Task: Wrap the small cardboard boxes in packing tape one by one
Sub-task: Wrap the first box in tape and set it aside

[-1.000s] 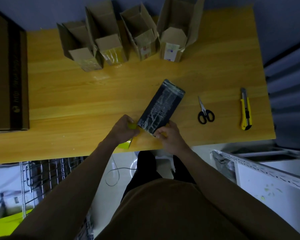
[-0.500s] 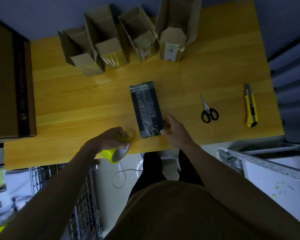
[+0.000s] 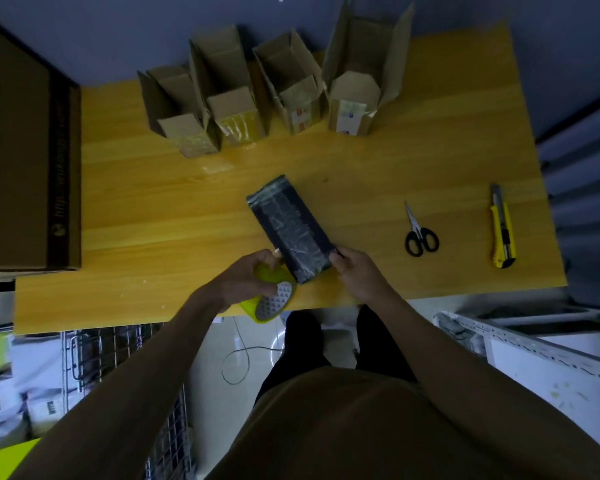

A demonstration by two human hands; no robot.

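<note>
Long dark box (image 3: 291, 228), flat rectangular, glossy w/ crinkled clear tape, is lying diagonally on smooth wood table (image 3: 395, 150) nr front edge. Right hand (image 3: 355, 270) is pinching its near right corner. Left hand (image 3: 245, 282), just beside box's near left edge, is gripping yellow tape roll (image 3: 269, 299).

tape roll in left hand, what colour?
Yellow-green tape roll, with a grey patterned core face; seen in the head view.

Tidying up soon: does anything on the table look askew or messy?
The dark wrapped box lies diagonally, its tape wrinkled. The four cardboard boxes at the back stand open with flaps up. Scissors and utility knife lie flat.
</note>
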